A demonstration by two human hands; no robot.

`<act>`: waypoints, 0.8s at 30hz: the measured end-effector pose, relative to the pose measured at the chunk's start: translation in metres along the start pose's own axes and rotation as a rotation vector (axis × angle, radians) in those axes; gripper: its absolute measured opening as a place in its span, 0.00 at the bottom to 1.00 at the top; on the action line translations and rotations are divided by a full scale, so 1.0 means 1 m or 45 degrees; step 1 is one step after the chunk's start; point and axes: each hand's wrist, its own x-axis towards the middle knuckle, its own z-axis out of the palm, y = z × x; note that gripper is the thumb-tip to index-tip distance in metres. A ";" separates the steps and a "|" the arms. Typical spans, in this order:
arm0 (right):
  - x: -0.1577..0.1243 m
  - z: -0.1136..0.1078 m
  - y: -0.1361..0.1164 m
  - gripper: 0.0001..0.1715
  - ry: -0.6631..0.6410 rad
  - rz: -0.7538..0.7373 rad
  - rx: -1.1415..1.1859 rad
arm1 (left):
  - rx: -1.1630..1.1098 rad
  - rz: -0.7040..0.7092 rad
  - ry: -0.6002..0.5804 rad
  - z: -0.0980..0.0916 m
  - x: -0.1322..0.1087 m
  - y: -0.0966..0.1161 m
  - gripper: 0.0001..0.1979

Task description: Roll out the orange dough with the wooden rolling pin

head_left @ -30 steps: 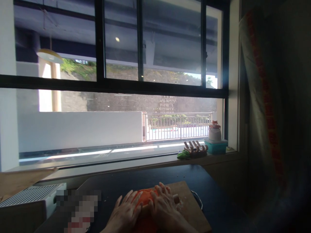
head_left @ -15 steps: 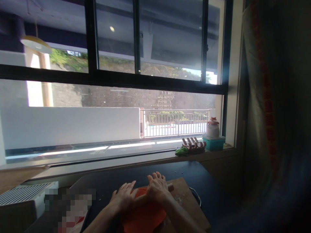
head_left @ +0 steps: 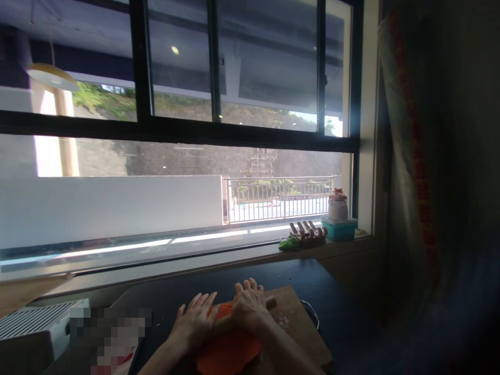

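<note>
A flat sheet of orange dough [head_left: 228, 354] lies on a wooden cutting board [head_left: 300, 323], with a pale wooden rolling pin [head_left: 224, 325] across it. The palm of my left hand [head_left: 195, 319] rests on the pin's left part, its fingers stretched forward and apart. My right hand [head_left: 250, 303] presses on the pin further right, fingers also extended past it rather than wrapped round it. One end of the pin sticks out to the right of that hand. My hands and forearms cover parts of the pin and the dough.
The board lies on a dark table [head_left: 289, 276], its metal handle [head_left: 312, 312] at the right. On the windowsill are a green cloth-like item [head_left: 289, 244], a brown slatted object [head_left: 308, 232], a teal box [head_left: 339, 229] and a bottle [head_left: 337, 205]. A white slatted unit [head_left: 42, 323] stands left.
The view has turned slightly to the right. Both hands remain on the rolling pin over the dough, with barely any shift in their position.
</note>
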 end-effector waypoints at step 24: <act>-0.019 -0.008 0.013 0.36 -0.028 -0.164 0.022 | -0.122 -0.079 0.026 0.007 -0.018 0.005 0.29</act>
